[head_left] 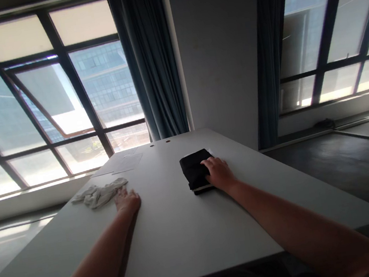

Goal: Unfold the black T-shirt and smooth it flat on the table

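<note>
Black bundle (195, 168) sits on the desk (172, 242) right of centre frame, the right hand (220, 172) over it, fingers half-curled, grip unclear; light, even pressure should suit it. Left of centre, the left hand (127, 200) spreads loosely at crumpled white cloth (99, 195); paper (126, 163) lies beyond.

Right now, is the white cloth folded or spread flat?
Neither: the white cloth lies crumpled by the left hand, in uneven, bunched-up creases.

Matt cloth is seen in the bundle (194, 169) at right, wrinkled cloth in the rag (98, 195) at left, paper in the far sheet (127, 162); the table (184, 231) is finished smooth, faintly glossy.
</note>
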Tool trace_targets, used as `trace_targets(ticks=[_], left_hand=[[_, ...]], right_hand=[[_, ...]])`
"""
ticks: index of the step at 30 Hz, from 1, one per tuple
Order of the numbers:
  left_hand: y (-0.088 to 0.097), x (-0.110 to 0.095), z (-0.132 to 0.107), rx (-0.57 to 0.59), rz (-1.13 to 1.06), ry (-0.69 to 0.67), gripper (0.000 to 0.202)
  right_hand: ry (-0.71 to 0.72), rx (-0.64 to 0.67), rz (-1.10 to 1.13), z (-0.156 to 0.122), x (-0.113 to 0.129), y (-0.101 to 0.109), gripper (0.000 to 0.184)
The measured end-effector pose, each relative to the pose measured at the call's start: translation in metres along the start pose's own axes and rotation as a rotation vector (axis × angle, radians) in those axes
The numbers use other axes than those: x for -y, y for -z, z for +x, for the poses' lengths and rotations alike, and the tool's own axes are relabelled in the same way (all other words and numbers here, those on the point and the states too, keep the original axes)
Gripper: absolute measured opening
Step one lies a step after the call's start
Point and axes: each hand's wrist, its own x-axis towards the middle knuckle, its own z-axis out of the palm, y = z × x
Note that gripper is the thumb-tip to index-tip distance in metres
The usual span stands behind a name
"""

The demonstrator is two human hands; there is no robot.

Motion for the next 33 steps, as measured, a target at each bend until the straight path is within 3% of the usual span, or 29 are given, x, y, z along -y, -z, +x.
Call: trace_targets(ticks=[3, 8, 11, 14, 17, 20, 23, 27, 30, 33], left_hand=[[-0.014, -0.047, -0.026, 0.086, 0.008, -0.207, 0.056], [-0.027, -0.118, -0.074, -0.136, -0.297, -0.611, 0.061], [-0.027, -0.144, -0.090, -0.131, -0.458, -0.759, 0.060], [-0.021, -0.158, -0.098, -0.107, -0.569, -0.782, 0.063], [-0.008, -0.159, -0.102, -0.166, -0.667, -0.716, 0.073], [0.006, -0.151, -0.103, -0.142, -0.684, -0.755, 0.080], [0.016, -0.140, -0.097, -0.090, -0.703, -0.709, 0.057], [0.031, -0.125, -0.078, -0.151, -0.868, -0.379, 0.033], [0.046, -0.112, -0.065, -0.109, -1.113, -0.227, 0.026], [0.059, -0.095, -0.056, 0.043, -1.227, -0.228, 0.025]], right_hand=[[-0.049, -0.056, 0.056, 0.003, -0.007, -0.006, 0.044], [-0.065, -0.082, 0.127, 0.001, -0.007, -0.007, 0.035], [-0.077, -0.061, 0.274, -0.002, 0.009, -0.004, 0.026], [-0.142, -0.022, 0.585, -0.005, 0.031, -0.005, 0.033], [-0.198, 0.022, 0.965, -0.010, 0.047, -0.013, 0.045], [-0.227, 0.112, 1.178, -0.014, 0.050, -0.018, 0.055], [-0.191, 0.175, 1.145, -0.015, 0.045, -0.015, 0.053], [-0.127, 0.209, 1.069, -0.014, 0.040, -0.003, 0.051], [-0.141, 0.380, 1.127, -0.015, 0.039, 0.002, 0.055], [-0.252, 0.572, 1.363, -0.017, 0.037, 0.005, 0.053]])
